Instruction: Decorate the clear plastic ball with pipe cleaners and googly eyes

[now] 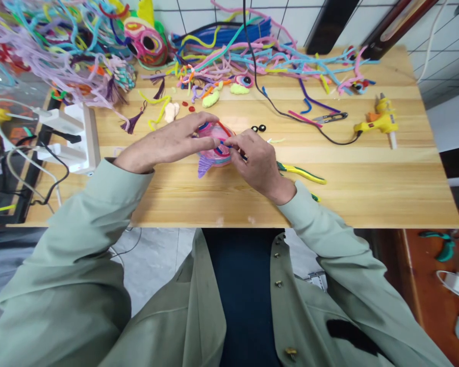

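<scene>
A round pink pipe-cleaner figure (206, 131) with a purple striped fin (204, 166) rests on the wooden table before me. My left hand (178, 140) holds it from the left, with fingers along its far side and the thumb laid across its top. From the right, my right hand (255, 159) is closed in a pinch at a short blue pipe cleaner (222, 145) on the figure. An orange-red strip (225, 128) runs along the figure's upper right edge. My fingers cover part of the figure.
Green-and-yellow pliers (304, 173) lie by my right wrist. Further right are small snips (332, 118) and a yellow glue gun (380, 124) with its cord. Two black-and-white eyes (258, 128) sit beyond my right hand. Pipe cleaners (229, 61) pile at the back; a power strip (82, 137) stands left.
</scene>
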The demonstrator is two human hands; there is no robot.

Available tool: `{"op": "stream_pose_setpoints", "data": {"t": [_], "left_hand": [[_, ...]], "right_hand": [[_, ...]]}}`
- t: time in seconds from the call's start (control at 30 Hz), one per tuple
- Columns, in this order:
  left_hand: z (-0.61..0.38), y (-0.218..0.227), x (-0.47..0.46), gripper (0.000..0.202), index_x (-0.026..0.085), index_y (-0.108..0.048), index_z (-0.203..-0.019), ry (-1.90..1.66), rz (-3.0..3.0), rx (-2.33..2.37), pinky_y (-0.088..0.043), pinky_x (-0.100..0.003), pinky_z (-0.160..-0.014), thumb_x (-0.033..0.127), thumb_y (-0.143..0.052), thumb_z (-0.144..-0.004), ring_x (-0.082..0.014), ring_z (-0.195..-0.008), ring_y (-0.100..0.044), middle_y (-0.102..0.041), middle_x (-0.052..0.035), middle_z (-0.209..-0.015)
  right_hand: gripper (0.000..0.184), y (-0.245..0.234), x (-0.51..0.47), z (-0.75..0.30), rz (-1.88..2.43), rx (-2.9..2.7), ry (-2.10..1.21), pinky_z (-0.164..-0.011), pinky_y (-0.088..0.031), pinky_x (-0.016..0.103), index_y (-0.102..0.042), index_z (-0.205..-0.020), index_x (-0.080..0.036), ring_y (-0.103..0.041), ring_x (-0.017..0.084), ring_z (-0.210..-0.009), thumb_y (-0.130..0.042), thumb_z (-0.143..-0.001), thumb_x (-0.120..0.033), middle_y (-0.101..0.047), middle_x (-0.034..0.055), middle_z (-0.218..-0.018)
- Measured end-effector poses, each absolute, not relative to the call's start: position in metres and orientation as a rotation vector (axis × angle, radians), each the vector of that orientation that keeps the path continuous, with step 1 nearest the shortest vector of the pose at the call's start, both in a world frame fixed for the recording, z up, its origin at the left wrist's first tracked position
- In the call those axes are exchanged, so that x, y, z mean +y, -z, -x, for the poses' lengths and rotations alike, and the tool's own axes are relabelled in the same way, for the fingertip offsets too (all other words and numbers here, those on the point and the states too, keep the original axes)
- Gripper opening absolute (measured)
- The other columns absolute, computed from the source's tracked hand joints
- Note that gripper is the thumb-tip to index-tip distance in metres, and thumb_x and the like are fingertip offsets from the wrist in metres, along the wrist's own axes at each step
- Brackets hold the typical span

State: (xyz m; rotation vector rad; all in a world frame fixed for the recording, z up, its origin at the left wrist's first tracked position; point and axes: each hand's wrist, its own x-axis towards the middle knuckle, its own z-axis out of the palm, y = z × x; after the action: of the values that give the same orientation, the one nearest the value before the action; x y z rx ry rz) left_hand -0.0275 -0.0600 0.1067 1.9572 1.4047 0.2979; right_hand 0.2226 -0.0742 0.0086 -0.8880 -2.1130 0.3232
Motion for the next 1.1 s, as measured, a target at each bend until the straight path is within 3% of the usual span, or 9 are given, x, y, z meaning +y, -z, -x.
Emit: {"op": "stream_pose_setpoints", "data": {"t": [0.47,0.8,1.1], "left_hand": [[0.025,-0.109,-0.059,0.065,0.027,-0.073,-0.146,-0.343,-1.978,1.41,-0.056,-0.047,-0.118,0.072,-0.07,-0.099,-0.0361,-0.136,-0.068,-0.076,-0.0103,-0.143],[0.029,-0.098,-0.061,0.058,0.027,-0.073,-0.143,-0.406,-1.964,1.506,-0.056,-0.051,-0.115,0.061,-0.074,-0.097,-0.036,-0.128,-0.069,-0.075,-0.0095,-0.135],[0.023,-0.098,-0.067,0.051,0.027,-0.073,-0.141,-0.462,-1.922,1.541,-0.058,-0.049,-0.111,0.054,-0.075,-0.098,-0.034,-0.125,-0.069,-0.076,-0.0084,-0.13]], "right_hand": [[0.015,-0.01,-0.077,-0.225,0.93,-2.055,-0.363,-0.095,-0.063,0.042,-0.074,-0.121,-0.025,-0.074,0.025,-0.105,-0.063,-0.113,-0.018,-0.079,0.007,-0.112],[0.018,-0.007,-0.081,-0.231,0.906,-2.07,-0.237,-0.083,-0.055,0.034,-0.074,-0.117,-0.023,-0.071,0.022,-0.096,-0.065,-0.106,-0.013,-0.077,0.0051,-0.105],[0.023,-0.005,-0.081,-0.231,0.93,-2.07,-0.212,-0.083,-0.053,0.034,-0.076,-0.119,-0.023,-0.069,0.02,-0.091,-0.06,-0.107,-0.011,-0.077,0.0038,-0.102]]}}
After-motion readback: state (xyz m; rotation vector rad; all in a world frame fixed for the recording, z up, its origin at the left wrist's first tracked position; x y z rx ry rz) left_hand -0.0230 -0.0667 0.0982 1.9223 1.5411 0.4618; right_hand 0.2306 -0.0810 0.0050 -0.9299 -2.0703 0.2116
